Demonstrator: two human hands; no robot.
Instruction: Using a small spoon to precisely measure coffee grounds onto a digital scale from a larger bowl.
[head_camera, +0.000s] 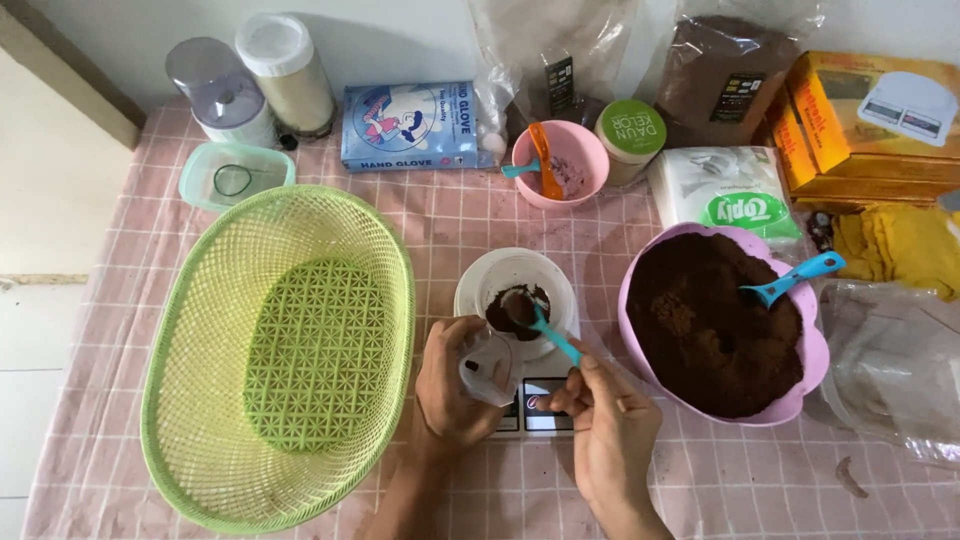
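Head view: right hand (610, 420) grip pinches teal spoon (540, 322); left hand (455, 385) clasps clear pouch (487, 367).

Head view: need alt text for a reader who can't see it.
The right hand holds a small teal spoon of dark brown powder over a white cup on a scale, and the left hand holds a clear lid. A green basket sits left, a pink bowl of powder right.

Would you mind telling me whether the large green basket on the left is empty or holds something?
Empty: the green basket shows only its bare lattice bottom and mesh walls, nothing inside.
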